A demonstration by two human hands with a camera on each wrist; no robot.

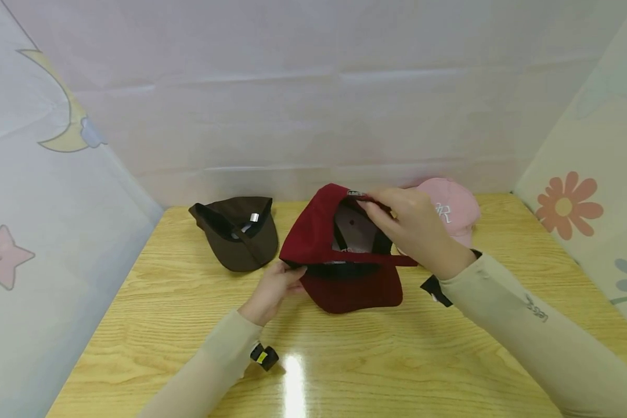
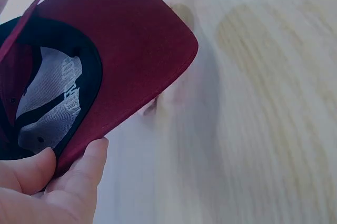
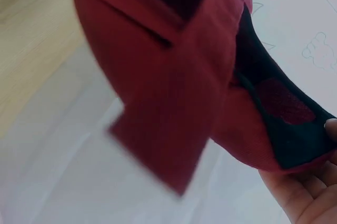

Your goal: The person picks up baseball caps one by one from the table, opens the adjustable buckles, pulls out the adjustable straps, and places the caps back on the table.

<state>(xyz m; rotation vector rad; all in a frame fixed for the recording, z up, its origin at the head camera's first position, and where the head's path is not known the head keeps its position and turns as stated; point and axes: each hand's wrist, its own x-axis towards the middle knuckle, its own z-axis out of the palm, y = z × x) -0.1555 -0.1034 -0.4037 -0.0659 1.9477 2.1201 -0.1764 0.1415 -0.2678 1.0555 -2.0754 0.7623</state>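
Note:
A dark red baseball cap [image 1: 313,232] is held up over the table, its inside facing me and its brim [image 1: 352,290] lowest. With thumb and fingers my left hand [image 1: 274,287] pinches the cap's left edge where brim and crown meet. My right hand [image 1: 415,223] grips the upper back edge of the cap. The red back strap [image 3: 168,108] hangs unfastened, its free end apart from the right hand. On the dark inner band beside the right fingers shows a fuzzy red patch [image 3: 284,102]. Grey lining [image 2: 50,98] shows inside the crown.
A dark brown cap [image 1: 245,244] lies upside down at the back left of the wooden table [image 1: 376,371]. Behind my right hand sits a pink cap [image 1: 454,203] with white lettering. Printed cloth walls [image 1: 292,116] stand around the table.

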